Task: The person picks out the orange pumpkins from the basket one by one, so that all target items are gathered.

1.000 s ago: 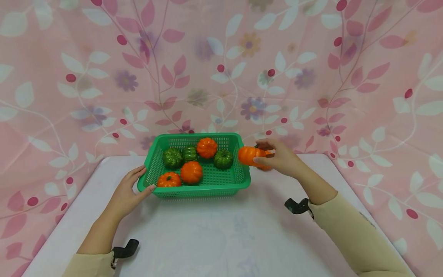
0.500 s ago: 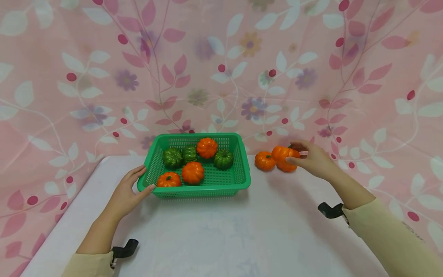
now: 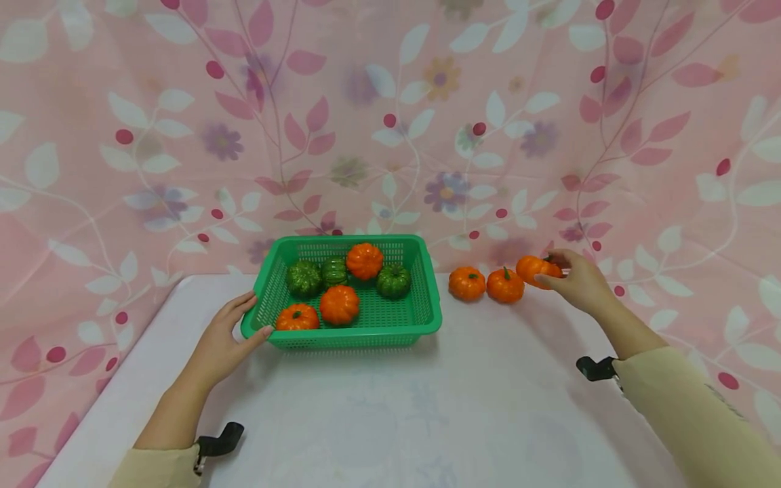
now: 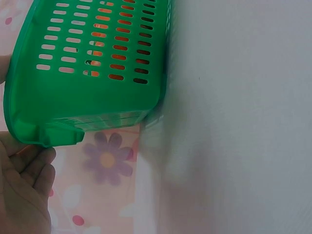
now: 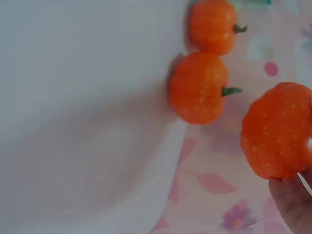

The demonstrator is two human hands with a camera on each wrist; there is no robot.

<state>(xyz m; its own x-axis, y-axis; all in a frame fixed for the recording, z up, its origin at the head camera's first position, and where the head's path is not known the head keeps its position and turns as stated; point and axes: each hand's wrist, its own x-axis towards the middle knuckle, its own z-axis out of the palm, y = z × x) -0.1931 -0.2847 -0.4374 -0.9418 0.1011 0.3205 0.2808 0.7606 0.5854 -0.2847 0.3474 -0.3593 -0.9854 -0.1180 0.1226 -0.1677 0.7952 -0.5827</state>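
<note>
My right hand [image 3: 579, 283] pinches a small orange pumpkin [image 3: 531, 271] between thumb and fingers at the back right. In the right wrist view that pumpkin [image 5: 275, 131] is raised clear of the table. Two more orange pumpkins, one [image 3: 467, 283] nearer the basket and one [image 3: 505, 285] nearer my hand, sit side by side on the table. At the left, my left hand [image 3: 222, 342] grips the corner rim of a green plastic basket [image 3: 354, 333]; its fingers [image 4: 44, 170] curl under the rim in the left wrist view.
Inside the basket lie three orange pumpkins, such as the middle one [image 3: 339, 305], and three green ones, such as the right one [image 3: 393, 280]. A white cloth covers the table [image 3: 378, 413]. Pink floral fabric [image 3: 390, 156] hangs close behind.
My right hand has carried its pumpkin from beside the basket's right edge farther right, past the two pumpkins on the table, which now show fully. My left hand and the basket stay put.
</note>
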